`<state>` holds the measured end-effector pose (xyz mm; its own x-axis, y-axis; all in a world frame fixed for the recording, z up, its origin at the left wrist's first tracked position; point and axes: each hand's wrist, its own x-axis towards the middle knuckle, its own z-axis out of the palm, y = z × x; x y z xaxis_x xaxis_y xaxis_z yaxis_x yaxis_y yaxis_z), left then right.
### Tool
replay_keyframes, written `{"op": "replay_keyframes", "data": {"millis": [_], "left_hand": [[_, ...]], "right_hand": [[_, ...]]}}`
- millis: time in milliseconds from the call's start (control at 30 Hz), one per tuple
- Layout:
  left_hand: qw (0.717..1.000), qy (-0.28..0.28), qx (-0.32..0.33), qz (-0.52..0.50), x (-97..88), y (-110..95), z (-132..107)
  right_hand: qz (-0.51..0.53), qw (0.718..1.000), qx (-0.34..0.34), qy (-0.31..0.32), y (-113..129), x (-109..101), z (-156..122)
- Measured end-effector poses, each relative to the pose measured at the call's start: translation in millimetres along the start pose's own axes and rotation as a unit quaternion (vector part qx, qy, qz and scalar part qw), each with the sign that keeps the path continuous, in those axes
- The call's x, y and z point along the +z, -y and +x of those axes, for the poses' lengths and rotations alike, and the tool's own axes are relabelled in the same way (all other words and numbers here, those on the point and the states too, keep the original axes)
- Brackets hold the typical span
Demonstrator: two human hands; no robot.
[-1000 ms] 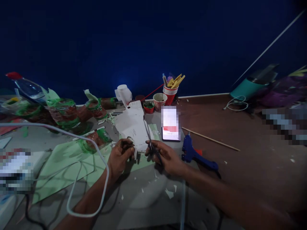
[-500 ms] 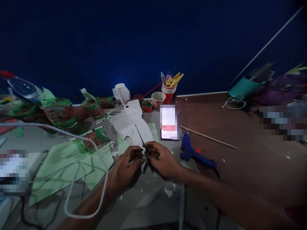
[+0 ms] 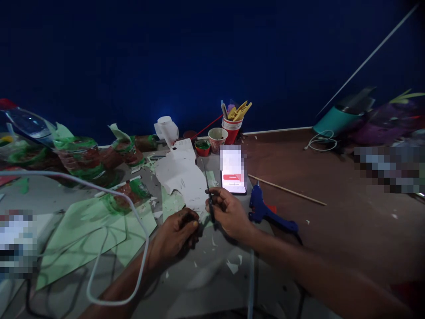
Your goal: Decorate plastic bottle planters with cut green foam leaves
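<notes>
My right hand (image 3: 229,212) is closed around the handles of a pair of scissors (image 3: 207,188), whose blades point away from me over a white cut-out sheet (image 3: 181,175). My left hand (image 3: 175,235) pinches the near edge of that white sheet, fingers pressed together. The sheet lies on green paper (image 3: 93,230) on a grey table top (image 3: 206,283). Small paper scraps (image 3: 234,266) are scattered just below my hands.
A phone (image 3: 233,175) with a lit screen and a blue glue gun (image 3: 268,212) lie right of my hands. Cups (image 3: 232,126) with tools stand at the back. Green-and-red plastic bottle pieces (image 3: 83,155) crowd the left. A white cable (image 3: 133,212) loops over my left arm.
The scissors' blades swung from pointing left-up to nearly straight away from me. My left hand slid down and toward me along the white sheet's edge.
</notes>
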<state>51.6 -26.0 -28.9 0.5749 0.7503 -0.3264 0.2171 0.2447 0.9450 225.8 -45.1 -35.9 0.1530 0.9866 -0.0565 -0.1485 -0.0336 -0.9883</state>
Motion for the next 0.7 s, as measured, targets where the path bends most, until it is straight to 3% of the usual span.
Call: {"op": "replay_keyframes", "data": {"millis": [133, 300, 467, 567, 700], "left_hand": [[1.000, -0.001, -0.024, -0.010, 3.0, -5, 0], [0.990, -0.087, -0.017, -0.110, 2.6, -15, 4], [0.966, -0.157, 0.018, -0.205, -4.4, -19, 6], [0.957, -0.158, 0.041, -0.239, -7.2, -18, 6], [0.953, -0.148, 0.077, -0.254, -7.9, -14, 7]], "right_hand": [[0.003, 1.000, 0.008, 0.021, 3, 1, -1], [0.030, 0.998, -0.009, 0.048, 5, -1, -4], [-0.110, 0.986, 0.015, 0.122, 7, 1, -15], [-0.196, 0.966, 0.001, 0.167, 9, 4, -22], [-0.304, 0.935, -0.044, 0.175, 11, 6, -26]]}}
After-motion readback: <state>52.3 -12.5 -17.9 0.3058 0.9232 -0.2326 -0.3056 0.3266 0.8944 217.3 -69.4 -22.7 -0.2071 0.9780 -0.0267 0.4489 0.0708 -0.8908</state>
